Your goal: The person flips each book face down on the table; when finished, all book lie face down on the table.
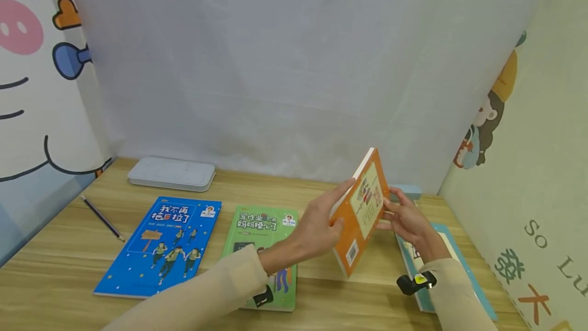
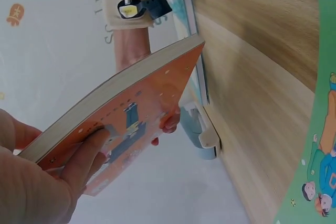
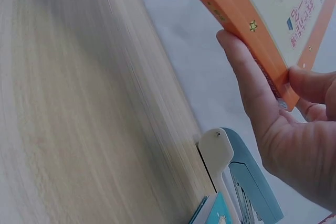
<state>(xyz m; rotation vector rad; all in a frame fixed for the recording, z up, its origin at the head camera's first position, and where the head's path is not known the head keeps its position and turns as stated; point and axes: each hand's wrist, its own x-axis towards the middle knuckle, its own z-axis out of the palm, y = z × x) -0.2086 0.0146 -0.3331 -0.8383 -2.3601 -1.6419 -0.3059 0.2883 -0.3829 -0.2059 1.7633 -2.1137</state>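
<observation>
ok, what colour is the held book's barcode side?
The book is orange there, with a pale yellow panel; clearest in the head view.

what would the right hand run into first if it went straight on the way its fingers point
Most likely the orange book, which the right hand holds by its edge; the left hand may come next, though depth is unclear.

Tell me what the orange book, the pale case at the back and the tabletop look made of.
The orange book: paper pages, seemingly glossy card cover, judging by its pale page edges and sheen. The pale case: perhaps smooth plastic or painted metal; even colour and rounded corners fit both. The tabletop: satin-looking wood or laminate, given its streaky grain.
</observation>
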